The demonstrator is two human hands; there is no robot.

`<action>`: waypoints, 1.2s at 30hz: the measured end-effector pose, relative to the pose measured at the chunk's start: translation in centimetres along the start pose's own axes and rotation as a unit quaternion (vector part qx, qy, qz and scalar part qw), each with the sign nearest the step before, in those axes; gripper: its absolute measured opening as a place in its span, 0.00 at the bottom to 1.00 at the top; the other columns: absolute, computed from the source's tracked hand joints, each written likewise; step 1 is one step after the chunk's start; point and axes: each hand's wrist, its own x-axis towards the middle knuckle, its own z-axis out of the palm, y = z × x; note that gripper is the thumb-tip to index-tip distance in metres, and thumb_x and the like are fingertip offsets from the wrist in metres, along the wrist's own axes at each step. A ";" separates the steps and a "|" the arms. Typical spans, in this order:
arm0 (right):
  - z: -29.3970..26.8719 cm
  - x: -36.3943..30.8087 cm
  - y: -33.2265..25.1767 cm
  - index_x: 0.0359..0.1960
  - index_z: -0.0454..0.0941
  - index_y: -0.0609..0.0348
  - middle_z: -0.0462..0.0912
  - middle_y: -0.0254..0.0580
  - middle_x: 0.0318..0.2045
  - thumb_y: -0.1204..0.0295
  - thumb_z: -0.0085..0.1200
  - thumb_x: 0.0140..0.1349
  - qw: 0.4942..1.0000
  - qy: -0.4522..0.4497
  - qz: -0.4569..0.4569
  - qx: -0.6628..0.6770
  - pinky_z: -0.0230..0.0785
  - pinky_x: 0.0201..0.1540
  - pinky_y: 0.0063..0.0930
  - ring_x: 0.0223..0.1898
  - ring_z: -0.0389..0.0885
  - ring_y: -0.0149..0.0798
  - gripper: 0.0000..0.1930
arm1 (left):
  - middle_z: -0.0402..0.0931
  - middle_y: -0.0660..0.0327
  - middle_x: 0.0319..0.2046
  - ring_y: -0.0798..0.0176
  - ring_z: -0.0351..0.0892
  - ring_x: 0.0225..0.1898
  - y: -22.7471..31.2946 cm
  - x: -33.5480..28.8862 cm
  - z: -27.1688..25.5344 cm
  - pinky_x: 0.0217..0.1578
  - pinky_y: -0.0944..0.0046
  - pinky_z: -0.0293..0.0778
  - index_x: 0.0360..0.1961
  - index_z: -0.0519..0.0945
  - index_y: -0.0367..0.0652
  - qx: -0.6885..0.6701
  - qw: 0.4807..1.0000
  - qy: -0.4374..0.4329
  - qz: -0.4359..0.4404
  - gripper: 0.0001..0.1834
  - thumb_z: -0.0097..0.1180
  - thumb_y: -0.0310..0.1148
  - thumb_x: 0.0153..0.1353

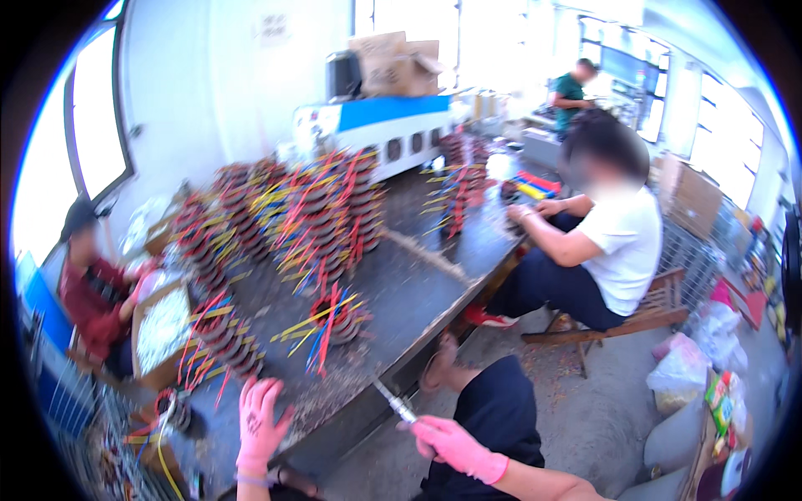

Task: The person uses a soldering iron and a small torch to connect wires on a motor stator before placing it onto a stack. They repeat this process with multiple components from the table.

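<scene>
Screwdriver (pixel 394 404) gripped by right hand (pixel 455 445); left hand (pixel 260 415) spread above table (pixel 418 292).

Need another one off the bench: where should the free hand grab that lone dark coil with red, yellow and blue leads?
Probably grip the dark wound coil by its round body, from the near edge. The coloured leads fan outward, and the open left hand is nearest.

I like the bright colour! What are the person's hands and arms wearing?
Both the left hand and the right hand wear pink rubbery gloves with cuffs at the wrists. The forearms beyond the cuffs are bare, with no sleeves showing.
</scene>
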 end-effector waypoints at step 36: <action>-6.2 0.5 0.9 0.58 0.77 0.55 0.67 0.23 0.20 0.58 0.47 0.74 0.994 0.079 0.038 0.071 0.49 0.21 0.15 0.21 0.61 0.19 0.19 | 0.73 0.47 0.56 0.45 0.73 0.59 4.1 14.6 5.0 0.60 0.53 0.69 0.62 0.69 0.32 -0.100 0.983 -0.093 -0.127 0.52 0.76 0.50 0.37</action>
